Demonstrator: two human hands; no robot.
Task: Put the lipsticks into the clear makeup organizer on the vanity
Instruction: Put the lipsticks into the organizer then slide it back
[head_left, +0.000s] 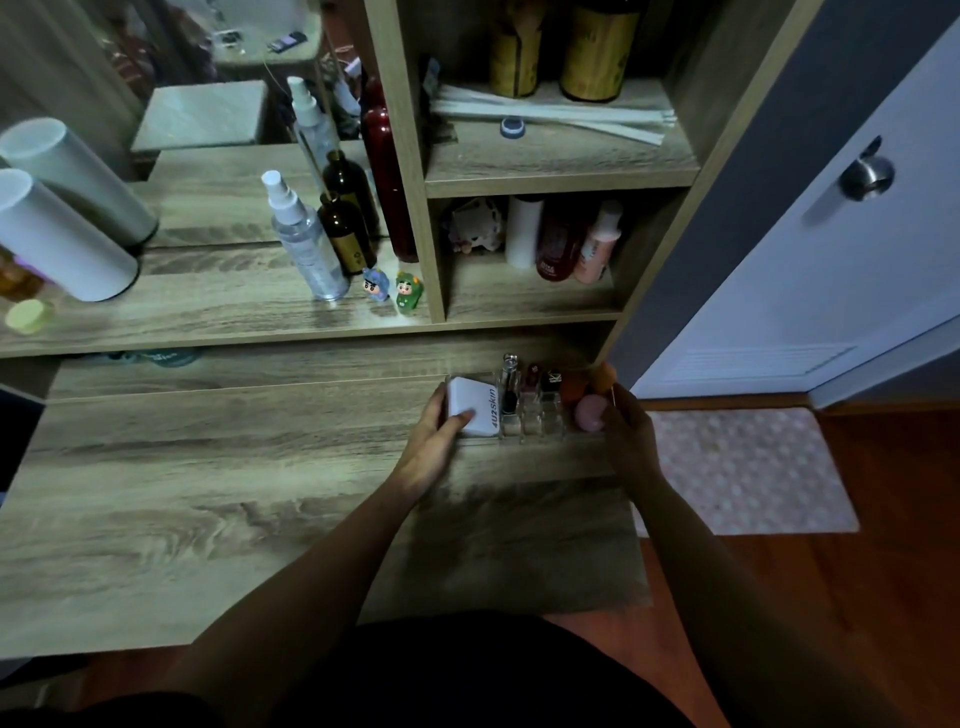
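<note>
— Step in hand? Looks like steadying the clear makeup organizer (524, 423) at the tabletop's (208, 493) far right edge, lipsticks (530, 384) upright in its slots.

— Fingers? Left hand (434, 441) clasping the white compact (475, 405); right hand (626, 434) at the organizer's right end by the pink sponge (589, 413) — grip impossible to tell.

— Next? Probably checking for stray lipsticks — none visible.

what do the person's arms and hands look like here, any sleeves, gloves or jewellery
Both forearms are bare right up to the bottom edge of the picture, with no sleeves in view. The left hand and right hand wear no gloves. No watch, bracelet or ring shows, though the dim light and blur could hide something small. Dark clothing shows between the arms at the bottom of the view.
</note>
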